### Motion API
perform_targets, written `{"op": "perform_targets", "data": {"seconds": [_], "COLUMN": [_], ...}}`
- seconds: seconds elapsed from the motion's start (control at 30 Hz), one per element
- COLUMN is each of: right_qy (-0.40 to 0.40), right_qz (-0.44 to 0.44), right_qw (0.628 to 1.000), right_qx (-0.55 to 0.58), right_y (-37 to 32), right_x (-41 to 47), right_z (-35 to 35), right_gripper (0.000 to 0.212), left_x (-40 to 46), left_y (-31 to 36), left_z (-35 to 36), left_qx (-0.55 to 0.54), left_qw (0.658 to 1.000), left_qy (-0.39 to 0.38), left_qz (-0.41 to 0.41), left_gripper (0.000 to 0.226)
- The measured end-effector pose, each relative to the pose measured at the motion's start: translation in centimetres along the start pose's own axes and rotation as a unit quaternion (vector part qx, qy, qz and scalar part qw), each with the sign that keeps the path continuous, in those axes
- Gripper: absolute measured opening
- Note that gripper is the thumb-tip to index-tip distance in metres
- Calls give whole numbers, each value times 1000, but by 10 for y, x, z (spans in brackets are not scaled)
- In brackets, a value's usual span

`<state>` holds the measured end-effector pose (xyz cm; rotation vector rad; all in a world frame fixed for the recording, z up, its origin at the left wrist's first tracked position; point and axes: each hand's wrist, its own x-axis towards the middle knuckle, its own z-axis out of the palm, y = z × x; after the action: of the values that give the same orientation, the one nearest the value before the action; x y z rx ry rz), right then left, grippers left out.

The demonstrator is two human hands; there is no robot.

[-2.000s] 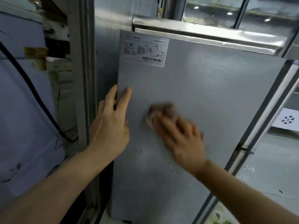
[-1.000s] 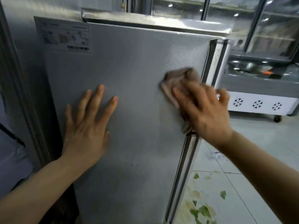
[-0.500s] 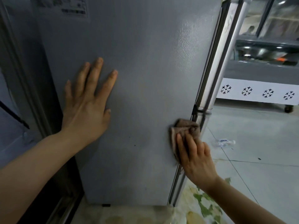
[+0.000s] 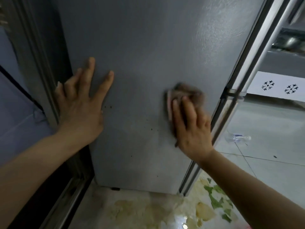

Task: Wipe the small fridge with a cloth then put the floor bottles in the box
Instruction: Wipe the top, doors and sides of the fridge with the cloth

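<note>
Now my right hand (image 4: 191, 124) is pressing the brown cloth (image 4: 184, 96) flat against the grey side panel of the small fridge (image 4: 148, 47), fingers straight over the bunched fabric; it is blurred, so I am judging it mid-stroke. Half a second ago the cloth was sitting lower, at the panel's 4 o'clock edge by the door seam; it is now riding up and inward, toward 3 o'clock. My left hand (image 4: 80, 103) is staying spread and flat at 9 o'clock, holding nothing, bracing the cabinet. So the wiping is still going on: I am counting roughly half a dozen dark specks (image 4: 108, 106) left between my hands and below them. Outward, at 4 o'clock on the tiled floor (image 4: 264, 162), I am seeing one clear bottle (image 4: 237, 138) lying down, untouched. No box is showing. One cloth, one fridge, one bottle, two hands.
</note>
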<state>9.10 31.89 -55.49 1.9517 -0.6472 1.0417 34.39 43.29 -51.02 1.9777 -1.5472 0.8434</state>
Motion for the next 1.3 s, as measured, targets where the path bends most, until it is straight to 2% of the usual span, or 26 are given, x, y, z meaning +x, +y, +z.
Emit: {"op": "perform_targets", "data": {"seconds": [0.1,0.17,0.27,0.37,0.5,0.57,0.63,0.7,0.77,0.87,0.93,1.0,1.1,1.17,1.23,1.3], "right_qy": [-102,-125,-76,7,52,33,-12,-74,-113,-97,-47,8,49,41,7,-62], "right_qz": [-209,-259,-228,-105,4,-23,-132,-255,-315,-300,-213,-120,-59,-92,-201,-317], "right_qw": [972,958,971,994,999,999,991,963,941,948,976,993,997,995,979,946], "right_qx": [7,4,-7,3,6,10,-10,-35,-47,-39,-24,-8,11,23,17,-22], "right_y": [-32,-34,-20,-12,-37,-53,-69,-79,-81,-72,-67,-70,-91,-106,-117,-123], "right_x": [-44,-47,-13,47,76,58,29,7,1,22,56,91,113,100,72,51], "right_z": [10,9,2,-3,7,16,24,30,28,17,10,13,23,32,40,42], "right_gripper": [57,53,48,48,48,48,48,49,52,59,61,51,50,53,47,51], "left_x": [-2,0,-1,-7,-18,-21,-22,-23,-22,-24,-27,-30,-31,-32,-37,-42], "left_y": [-4,-8,-15,-27,-48,-52,-53,-52,-54,-59,-63,-67,-72,-76,-81,-87], "left_z": [0,-2,-7,-7,5,10,13,13,10,5,2,0,1,1,0,-3], "left_qx": [-5,-5,-13,-30,-55,-65,-75,-85,-90,-96,-112,-133,-152,-161,-165,-176], "left_qw": [1000,1000,999,999,997,995,994,993,992,991,989,987,984,983,983,981], "left_qy": [1,-2,-3,7,-29,-45,-51,-56,-64,-68,-65,-64,-68,-71,-73,-75], "left_qz": [17,31,51,40,38,55,61,53,56,71,70,67,65,51,34,19], "left_gripper": [114,115,108,97,103,109,114,116,114,110,101,88,86,88,87,85]}}
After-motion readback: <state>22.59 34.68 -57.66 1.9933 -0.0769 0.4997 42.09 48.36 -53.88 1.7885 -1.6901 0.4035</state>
